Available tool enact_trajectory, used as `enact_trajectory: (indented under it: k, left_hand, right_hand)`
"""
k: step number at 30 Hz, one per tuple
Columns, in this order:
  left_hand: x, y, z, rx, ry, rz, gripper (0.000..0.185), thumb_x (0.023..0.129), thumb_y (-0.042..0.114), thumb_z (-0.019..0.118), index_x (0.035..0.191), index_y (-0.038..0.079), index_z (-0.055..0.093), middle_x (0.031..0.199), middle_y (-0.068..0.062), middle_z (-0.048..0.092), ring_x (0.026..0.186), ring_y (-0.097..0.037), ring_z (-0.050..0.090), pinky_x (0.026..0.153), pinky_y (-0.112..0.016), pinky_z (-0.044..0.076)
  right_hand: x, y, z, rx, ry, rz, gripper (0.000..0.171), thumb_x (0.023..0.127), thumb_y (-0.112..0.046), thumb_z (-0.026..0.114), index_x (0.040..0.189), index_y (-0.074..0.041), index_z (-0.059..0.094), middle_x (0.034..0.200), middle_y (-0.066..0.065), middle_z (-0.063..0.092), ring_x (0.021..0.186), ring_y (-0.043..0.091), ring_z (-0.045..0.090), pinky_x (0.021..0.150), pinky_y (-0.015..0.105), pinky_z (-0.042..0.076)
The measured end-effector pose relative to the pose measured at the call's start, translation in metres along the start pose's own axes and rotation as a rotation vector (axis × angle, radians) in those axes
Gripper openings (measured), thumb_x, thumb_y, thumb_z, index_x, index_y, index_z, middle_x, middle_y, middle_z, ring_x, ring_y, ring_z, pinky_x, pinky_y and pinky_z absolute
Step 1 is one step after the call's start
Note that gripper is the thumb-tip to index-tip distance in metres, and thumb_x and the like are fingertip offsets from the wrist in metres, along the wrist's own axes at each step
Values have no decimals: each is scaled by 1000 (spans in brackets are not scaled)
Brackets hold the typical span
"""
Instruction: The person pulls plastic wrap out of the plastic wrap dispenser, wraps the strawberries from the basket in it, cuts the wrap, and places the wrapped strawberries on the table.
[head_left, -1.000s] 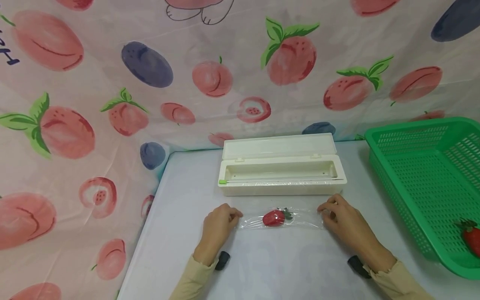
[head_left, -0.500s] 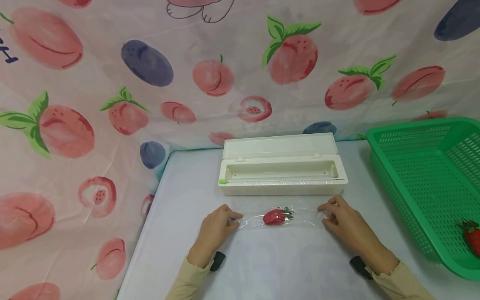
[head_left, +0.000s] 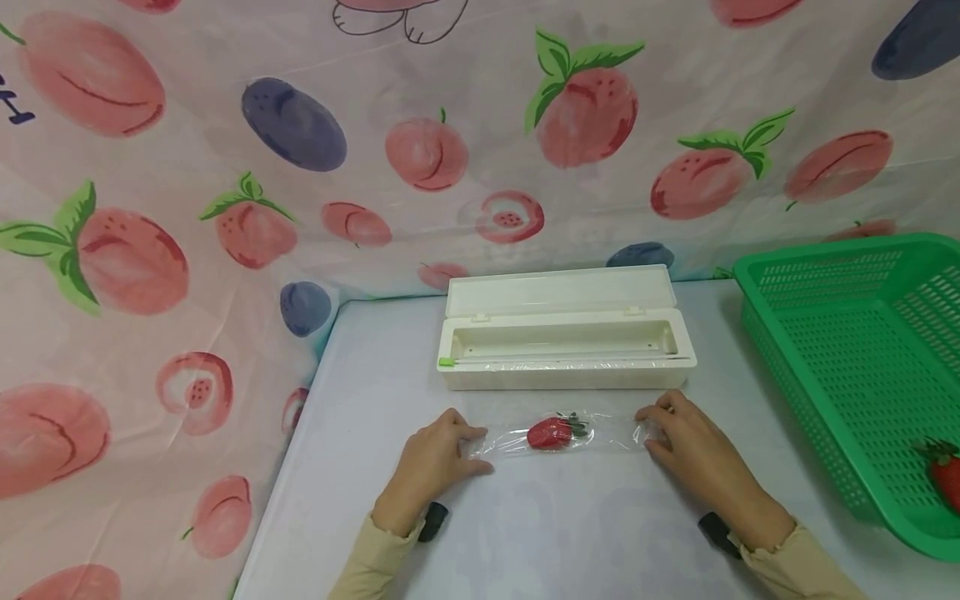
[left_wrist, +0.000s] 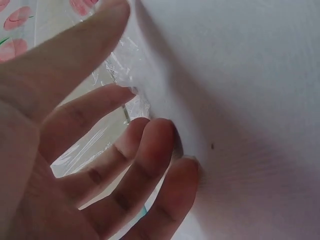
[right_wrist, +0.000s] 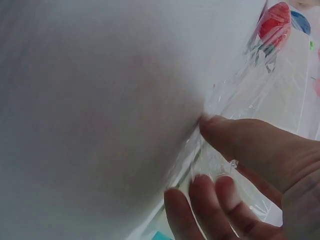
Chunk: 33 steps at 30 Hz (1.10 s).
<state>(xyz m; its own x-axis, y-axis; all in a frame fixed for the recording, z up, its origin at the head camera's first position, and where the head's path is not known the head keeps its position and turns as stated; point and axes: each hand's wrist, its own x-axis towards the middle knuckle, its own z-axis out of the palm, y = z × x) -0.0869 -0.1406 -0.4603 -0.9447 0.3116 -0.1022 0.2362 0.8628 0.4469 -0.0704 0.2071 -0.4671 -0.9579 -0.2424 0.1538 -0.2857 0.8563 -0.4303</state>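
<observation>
A red strawberry (head_left: 551, 432) lies on the white table, rolled inside a strip of clear cling film (head_left: 611, 435). My left hand (head_left: 442, 454) rests at the film's left end with its thumb spread apart and its straight fingertips on the crumpled film (left_wrist: 125, 70). My right hand (head_left: 675, 437) holds the film's right end; its thumb presses the film (right_wrist: 240, 85) to the table and its fingers curl beneath. In the right wrist view the strawberry (right_wrist: 274, 22) shows far along the film.
An open cream cling-film dispenser box (head_left: 566, 350) sits just behind the strawberry. A green plastic basket (head_left: 825, 350) at the right holds another strawberry (head_left: 947, 477). The table's left edge (head_left: 300, 450) meets a fruit-printed cloth backdrop.
My left thumb has spread away from the fingers, which now lie flatter on the film's end. The wrapped strawberry and my right hand have barely shifted.
</observation>
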Motion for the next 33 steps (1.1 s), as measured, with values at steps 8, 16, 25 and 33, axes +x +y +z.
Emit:
enact_trajectory:
  k: [8,16,25,33]
  left_hand:
    - [-2,-5,1,65,31,102,50,73,29,88,117,10,74,95,1,61,66,-8,53,57,-21,42]
    - [-3,-8,1,71,18,157,41,81,25,83,118,11,74,96,1,60,62,-2,45,56,-18,41]
    - [0,-17,-4,87,-52,216,46,84,26,80,127,12,69,102,1,60,67,-2,47,62,-19,44]
    - [1,-19,-4,103,-51,257,39,88,23,77,125,13,70,102,2,59,67,-2,47,64,-20,46]
  right_hand:
    - [0,5,0,-159,80,-231,31,67,2,86,95,-7,76,89,2,51,82,18,48,66,33,45]
    - [-2,18,-1,-243,-5,-365,31,73,-8,84,103,-4,76,106,6,60,92,24,53,72,39,48]
    - [-1,27,-6,-187,-112,-324,33,80,-21,82,110,-8,76,111,3,66,100,24,56,80,43,49]
    - [3,29,-10,-152,-97,-345,29,77,-16,84,104,-9,79,104,0,69,95,20,56,77,39,49]
